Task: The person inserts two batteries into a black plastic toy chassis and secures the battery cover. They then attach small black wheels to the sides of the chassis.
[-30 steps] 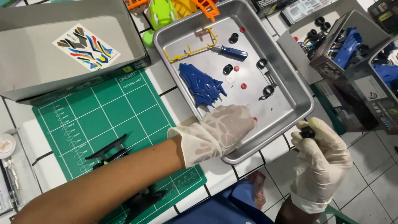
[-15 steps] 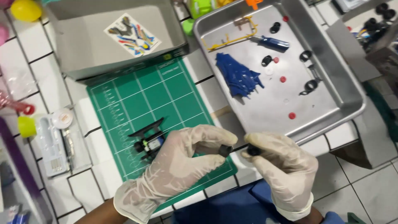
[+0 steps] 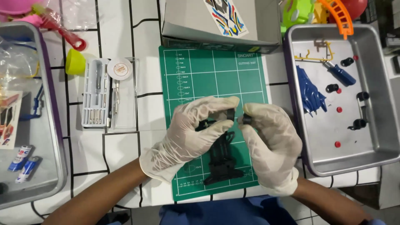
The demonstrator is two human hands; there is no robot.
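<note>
A grey cardboard box [image 3: 221,21] stands at the far edge, just beyond the green cutting mat, with a multicoloured sticker sheet [image 3: 226,17] lying on its top. Far left, a crumpled clear plastic bag [image 3: 18,62] and a small printed card [image 3: 8,118] lie in a metal tray [image 3: 54,137].

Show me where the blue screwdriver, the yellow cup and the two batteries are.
Blue screwdriver [image 3: 340,74]: head view, on its handle, in the right metal tray.
Yellow cup [image 3: 75,62]: head view, on its side wall.
Two batteries [image 3: 23,163]: head view, on the body of one, in the left tray.
</note>
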